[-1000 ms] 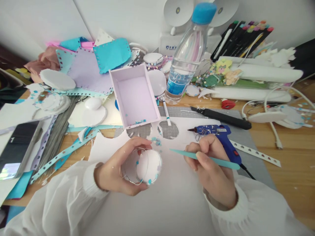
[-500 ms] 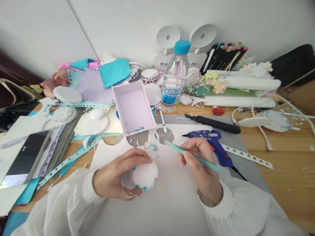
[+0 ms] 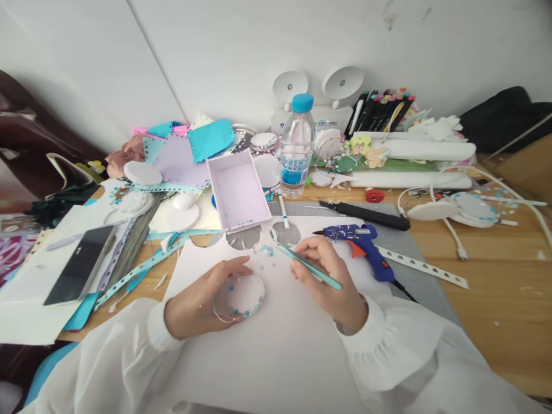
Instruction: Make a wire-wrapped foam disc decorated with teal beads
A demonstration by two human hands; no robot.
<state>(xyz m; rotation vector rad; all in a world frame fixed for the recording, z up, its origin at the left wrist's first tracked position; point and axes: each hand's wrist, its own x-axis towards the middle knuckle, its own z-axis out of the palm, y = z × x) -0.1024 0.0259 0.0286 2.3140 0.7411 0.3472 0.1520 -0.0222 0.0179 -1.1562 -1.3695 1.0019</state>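
My left hand (image 3: pixel 194 302) curls its fingers round a white round paper piece (image 3: pixel 245 294), tilted up off the white sheet (image 3: pixel 276 356). Small blue bits dot its rim, and a thin white cord hangs in a loop by it. Between the thumb and fingers of my right hand (image 3: pixel 338 302) is a pair of teal tweezers (image 3: pixel 326 278). Their tips point left, close to a small heap of pale and blue bits (image 3: pixel 268 251) on the sheet. Whether the tips grip a bit is too small to tell.
Past the sheet stand a lilac open box (image 3: pixel 237 198) and a water bottle (image 3: pixel 297 149). To the right lie a blue glue gun (image 3: pixel 360 238) and a black craft knife (image 3: pixel 366 214). A phone (image 3: pixel 81 264) and punched paper strips (image 3: pixel 138 273) lie left.
My right hand has moved left, bringing the tweezers' tips nearer the heap of bits. The white round piece is still in my left hand. The camera view has shifted slightly.
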